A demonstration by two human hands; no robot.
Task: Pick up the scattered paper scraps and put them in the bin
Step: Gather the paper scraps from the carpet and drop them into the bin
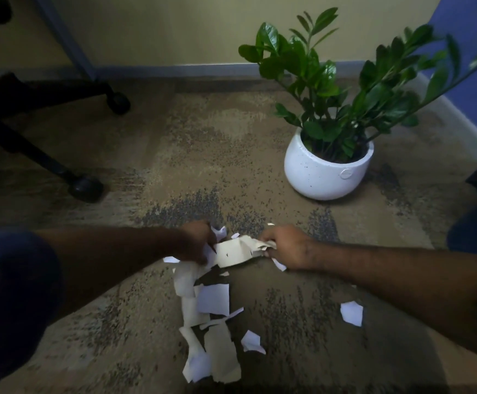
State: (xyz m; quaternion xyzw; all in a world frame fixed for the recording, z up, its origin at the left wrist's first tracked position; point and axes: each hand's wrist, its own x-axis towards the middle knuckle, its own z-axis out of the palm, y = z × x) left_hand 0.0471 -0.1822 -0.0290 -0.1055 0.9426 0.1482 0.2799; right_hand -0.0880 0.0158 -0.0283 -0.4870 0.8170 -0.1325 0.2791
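paper scraps: lots of torn white and cream bits lie on the carpet, most in a long messy line that runs from the hands down toward the person.
big scrap: a large crumpled cream piece sits between the two hands, at the top of the line.
left hand: it is low on the carpet at the left end of the big scrap. the fingers curl down onto the paper there, but it is dark and a bit blurry, so i cannot tell if they really grip it.
right hand: the fingers are closed around the right end of the big scrap and pinch it.
lone scrap: one white bit lies by itself under the right arm, well apart from the line.
carpet: brown with dark speckles.
plant: green leaves in a round white pot, standing on the carpet past the hands, toward the right.
chair: black legs with wheels on the far left.
wall: pale yellow at the back.
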